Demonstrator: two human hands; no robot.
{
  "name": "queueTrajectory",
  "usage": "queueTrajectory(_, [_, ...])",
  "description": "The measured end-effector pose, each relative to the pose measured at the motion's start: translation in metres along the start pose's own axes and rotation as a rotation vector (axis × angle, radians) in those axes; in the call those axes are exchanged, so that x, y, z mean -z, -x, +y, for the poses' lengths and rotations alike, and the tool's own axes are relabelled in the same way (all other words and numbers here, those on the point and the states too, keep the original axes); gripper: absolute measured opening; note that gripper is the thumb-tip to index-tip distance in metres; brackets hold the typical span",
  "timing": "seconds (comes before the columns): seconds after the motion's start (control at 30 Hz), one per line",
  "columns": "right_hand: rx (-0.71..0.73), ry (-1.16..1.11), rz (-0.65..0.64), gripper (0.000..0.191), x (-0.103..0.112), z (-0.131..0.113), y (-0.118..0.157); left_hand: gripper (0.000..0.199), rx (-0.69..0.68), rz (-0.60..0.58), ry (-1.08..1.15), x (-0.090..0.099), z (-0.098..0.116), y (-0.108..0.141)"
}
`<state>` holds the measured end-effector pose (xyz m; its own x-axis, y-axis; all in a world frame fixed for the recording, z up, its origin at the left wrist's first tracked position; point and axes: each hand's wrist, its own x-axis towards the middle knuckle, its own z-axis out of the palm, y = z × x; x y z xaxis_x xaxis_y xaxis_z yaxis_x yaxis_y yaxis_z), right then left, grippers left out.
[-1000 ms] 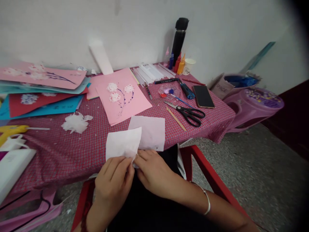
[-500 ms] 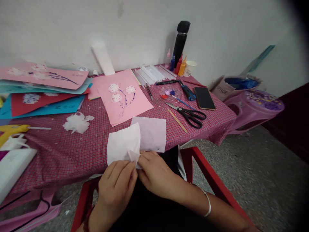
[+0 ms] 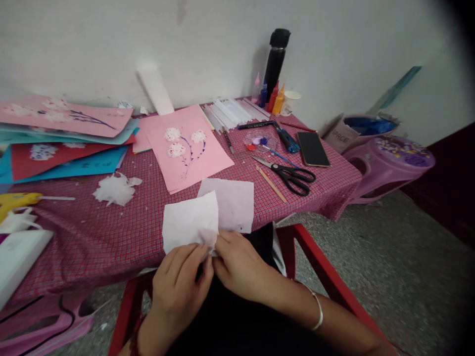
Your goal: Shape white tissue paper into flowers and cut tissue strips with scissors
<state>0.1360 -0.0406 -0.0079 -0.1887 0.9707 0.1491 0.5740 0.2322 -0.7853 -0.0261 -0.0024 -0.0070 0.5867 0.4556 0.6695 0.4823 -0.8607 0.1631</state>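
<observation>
At the table's front edge, my left hand pinches the lower edge of a white paper sheet. My right hand grips the same sheet at its lower right corner, fingertips close to those of my left hand. The paper is bunched between them. Behind and to the right of it lies a second pale sheet. A pink sheet with dotted flowers and blue stems is farther back. To the left sits a crumpled white tissue bundle.
On the checked tablecloth are scissors, a phone, a wooden stick, paint bottles and a black flask. Coloured sheets and a yellow glue gun are left. Red chair arms flank me.
The fingers of my left hand have shifted slightly at the bunched paper, with the thumb lower and farther from the index finger. The view has moved slightly.
</observation>
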Motion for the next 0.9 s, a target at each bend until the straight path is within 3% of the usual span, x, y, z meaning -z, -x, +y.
queueTrajectory(0.13, [0.015,-0.313,0.051,0.054,0.002,0.003,-0.001,0.051,0.032,-0.060,-0.124,0.006,-0.007,0.001])
queueTrajectory(0.27, [-0.041,-0.422,0.070,0.049,-0.001,0.004,-0.003,0.034,0.054,-0.104,-0.222,0.011,-0.023,0.010])
queueTrajectory(0.43, [-0.058,-0.434,0.058,0.044,-0.006,0.006,-0.005,0.023,0.104,-0.137,-0.179,0.018,-0.030,0.014])
queueTrajectory(0.57, [-0.030,-0.471,0.051,0.038,-0.006,0.009,-0.007,0.028,0.181,-0.384,0.095,0.032,-0.039,-0.001])
queueTrajectory(0.67, [-0.015,-0.504,0.056,0.035,-0.005,0.011,-0.008,0.036,0.249,-0.476,0.354,0.037,-0.059,-0.014])
queueTrajectory(0.77, [0.014,-0.531,0.055,0.034,-0.005,0.012,-0.009,0.030,0.323,-0.550,0.510,0.028,-0.074,-0.028])
queueTrajectory(0.9, [-0.008,-0.533,0.043,0.032,-0.004,0.016,-0.009,0.020,0.292,-0.650,0.641,0.011,-0.073,-0.047])
